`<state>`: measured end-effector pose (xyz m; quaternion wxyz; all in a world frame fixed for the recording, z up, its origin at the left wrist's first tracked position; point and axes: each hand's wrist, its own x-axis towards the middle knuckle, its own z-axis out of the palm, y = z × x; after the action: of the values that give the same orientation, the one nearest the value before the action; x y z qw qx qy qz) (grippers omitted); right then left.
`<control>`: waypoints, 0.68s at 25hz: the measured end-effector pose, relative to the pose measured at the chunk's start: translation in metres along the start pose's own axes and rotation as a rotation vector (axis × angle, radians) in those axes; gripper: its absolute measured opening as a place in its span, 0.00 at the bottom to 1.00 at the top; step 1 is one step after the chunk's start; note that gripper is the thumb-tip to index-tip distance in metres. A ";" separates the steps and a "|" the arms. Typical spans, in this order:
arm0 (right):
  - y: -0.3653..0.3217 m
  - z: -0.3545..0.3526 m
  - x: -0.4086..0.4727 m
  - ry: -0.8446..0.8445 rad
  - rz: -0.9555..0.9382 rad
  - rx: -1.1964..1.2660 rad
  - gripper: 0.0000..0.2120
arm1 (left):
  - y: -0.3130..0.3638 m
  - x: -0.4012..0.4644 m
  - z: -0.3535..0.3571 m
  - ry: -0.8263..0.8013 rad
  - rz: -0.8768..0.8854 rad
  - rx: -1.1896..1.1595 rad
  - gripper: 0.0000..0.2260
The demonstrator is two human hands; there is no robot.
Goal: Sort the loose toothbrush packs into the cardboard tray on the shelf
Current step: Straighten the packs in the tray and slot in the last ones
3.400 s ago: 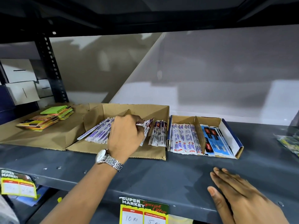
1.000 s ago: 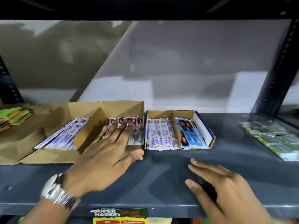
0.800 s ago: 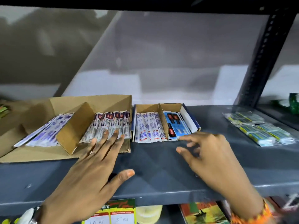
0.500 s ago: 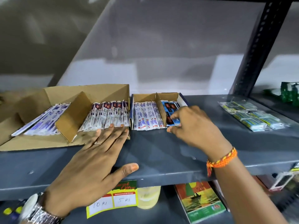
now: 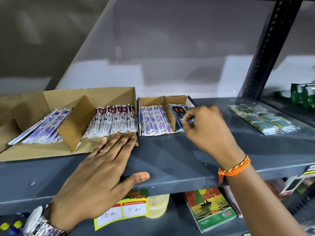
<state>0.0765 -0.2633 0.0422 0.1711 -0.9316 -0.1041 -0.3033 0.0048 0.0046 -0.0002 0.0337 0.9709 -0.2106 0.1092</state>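
A wide cardboard tray (image 5: 88,97) sits on the grey shelf (image 5: 170,160), split by a slanted divider; white-and-purple toothbrush packs (image 5: 114,121) lie right of the divider, and slimmer purple packs (image 5: 42,128) left of it. Beside it a smaller cardboard tray (image 5: 190,102) holds white-and-blue packs (image 5: 155,121) and blue packs (image 5: 177,114). My left hand (image 5: 102,171) lies flat and open, fingertips on the wide tray's front edge. My right hand (image 5: 208,132) is at the small tray's right compartment, thumb and fingers pinched on the end of a blue pack.
Several green-and-blue plastic-wrapped packs (image 5: 262,120) lie on the shelf at the right. A black perforated upright (image 5: 265,48) stands behind them. A yellow price label (image 5: 122,210) hangs off the shelf's front edge, with a booklet (image 5: 209,208) on the shelf below.
My right hand has gone from resting on the shelf's front edge up to the small tray and pinched a blue pack. My left hand came out of the wide tray and lies flat at its front.
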 end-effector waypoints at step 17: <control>0.023 -0.017 0.037 0.270 0.372 0.699 0.06 | 0.005 0.002 -0.002 -0.012 -0.002 0.033 0.48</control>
<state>0.1039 -0.2875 0.0721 0.5409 -0.7722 -0.0074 -0.3331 0.0040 -0.0001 0.0022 0.0166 0.9721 -0.2080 0.1067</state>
